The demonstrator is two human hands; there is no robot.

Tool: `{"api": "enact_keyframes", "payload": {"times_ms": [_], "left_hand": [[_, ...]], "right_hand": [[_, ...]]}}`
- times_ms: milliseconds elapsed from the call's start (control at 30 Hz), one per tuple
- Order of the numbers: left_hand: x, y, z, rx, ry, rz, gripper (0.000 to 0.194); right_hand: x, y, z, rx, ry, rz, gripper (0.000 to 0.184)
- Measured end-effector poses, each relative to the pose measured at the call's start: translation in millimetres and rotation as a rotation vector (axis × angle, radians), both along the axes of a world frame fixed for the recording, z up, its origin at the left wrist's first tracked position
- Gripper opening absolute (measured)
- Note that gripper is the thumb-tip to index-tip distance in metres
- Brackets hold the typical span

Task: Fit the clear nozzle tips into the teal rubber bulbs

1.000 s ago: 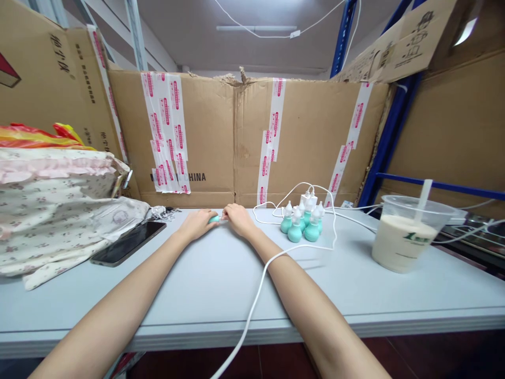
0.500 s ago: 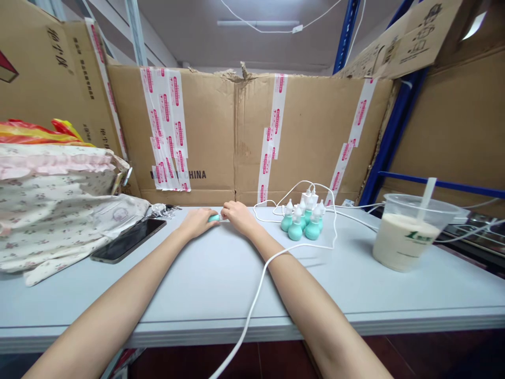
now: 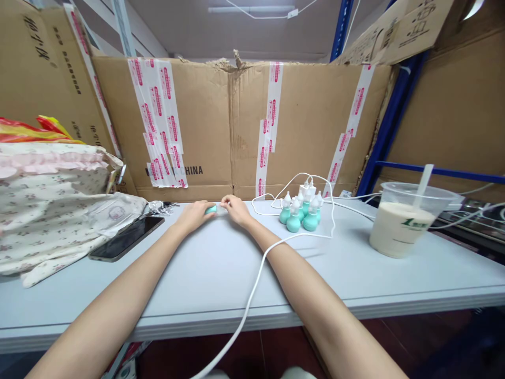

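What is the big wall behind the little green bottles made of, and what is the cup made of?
The wall looks like brown corrugated cardboard, matte, with creases, a torn top edge and strips of printed tape. The cup looks like clear, glossy plastic: the pale drink shows through it, and a straw stands in the lid. The little green bottles seem smooth plastic or rubber; which is hard to tell.

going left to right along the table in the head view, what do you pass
Floral fabric bundle → phone → left hand → small teal bottle held between the hands → right hand → cluster of teal bottles → drink cup.
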State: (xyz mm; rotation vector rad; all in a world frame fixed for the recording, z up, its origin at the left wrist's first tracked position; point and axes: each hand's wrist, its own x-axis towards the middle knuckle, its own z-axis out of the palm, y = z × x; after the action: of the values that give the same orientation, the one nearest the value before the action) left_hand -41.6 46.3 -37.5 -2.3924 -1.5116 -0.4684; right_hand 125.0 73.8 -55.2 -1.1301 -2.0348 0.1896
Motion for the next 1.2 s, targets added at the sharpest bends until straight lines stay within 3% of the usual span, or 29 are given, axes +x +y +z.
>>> {"api": "enact_keyframes", "payload": {"times_ms": [133, 267, 333, 400, 500, 567, 933, 1200], "left_hand": [[3, 0, 3.0, 0.091, -0.107, 0.052, 0.039], [-6, 2, -1.6, 0.017, -0.058, 0.04, 0.037], [-12, 4, -2.8, 0.012, -0.142, 0.105, 0.04], [-18, 6, -2.1, 0.046, -0.264, 0.187, 0.045], [-24, 9, -1.0, 0.054, -0.349, 0.253, 0.048], [-26, 9, -2.0, 0.021, -0.352, 0.254, 0.047], [-19, 8, -5.2, -0.024, -0.355, 0.152, 0.042], [-20, 9, -5.9, -0.02, -0.341, 0.153, 0.042]], "right_hand": [[-6, 9, 13.7, -0.101, 0.322, -0.105, 0.023], [13, 12, 28.7, -0.048, 0.427, -0.384, 0.037], [24, 9, 28.5, 0.03, 0.296, -0.428, 0.034], [29, 4, 22.2, 0.145, -0.034, -0.367, 0.023], [21, 0, 8.0, 0.253, -0.451, -0.315, 0.015], [11, 1, 0.7, 0.298, -0.584, -0.295, 0.015], [0, 9, -6.4, 0.365, -0.702, -0.237, 0.023], [4, 4, -6.0, 0.303, -0.522, -0.271, 0.021]]}}
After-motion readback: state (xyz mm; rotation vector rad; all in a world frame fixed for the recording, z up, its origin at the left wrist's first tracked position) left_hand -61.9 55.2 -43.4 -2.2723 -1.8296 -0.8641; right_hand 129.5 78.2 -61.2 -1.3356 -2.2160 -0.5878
